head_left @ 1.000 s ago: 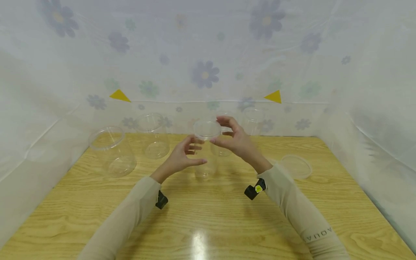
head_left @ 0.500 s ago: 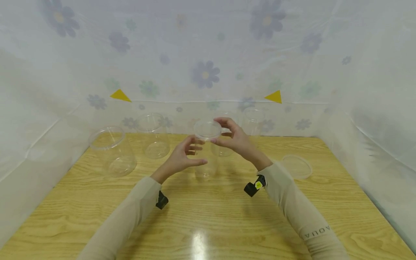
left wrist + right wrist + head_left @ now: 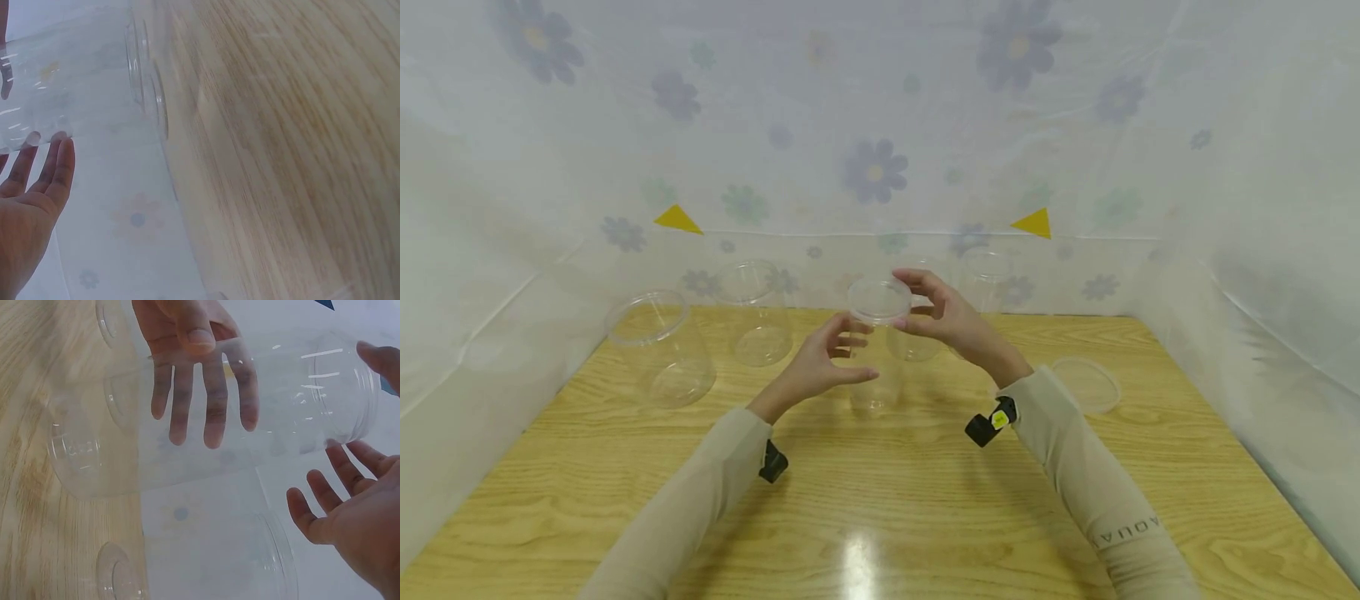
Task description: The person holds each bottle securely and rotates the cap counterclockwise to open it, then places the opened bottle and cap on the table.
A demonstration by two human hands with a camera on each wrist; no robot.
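A clear plastic jar (image 3: 874,392) stands upright mid-table with a clear lid (image 3: 878,298) on its mouth. My left hand (image 3: 833,354) holds the jar's side, thumb in front and fingers behind. In the right wrist view those fingers (image 3: 200,394) show through the jar (image 3: 281,412). My right hand (image 3: 928,315) grips the lid's rim, thumb on one side and fingers curled over the other. In the left wrist view, the left hand's fingertips (image 3: 53,147) touch the jar wall (image 3: 37,94).
On the wooden table (image 3: 880,517) a wide open jar (image 3: 658,350) stands at the left and another (image 3: 756,312) behind it. Two more jars (image 3: 916,343) (image 3: 985,279) stand at the back. A loose lid (image 3: 1084,383) lies at the right. Flowered sheeting walls three sides.
My right wrist and forearm have shifted slightly up and to the left while the hand stays on the lid. The left hand and the jar have not moved.
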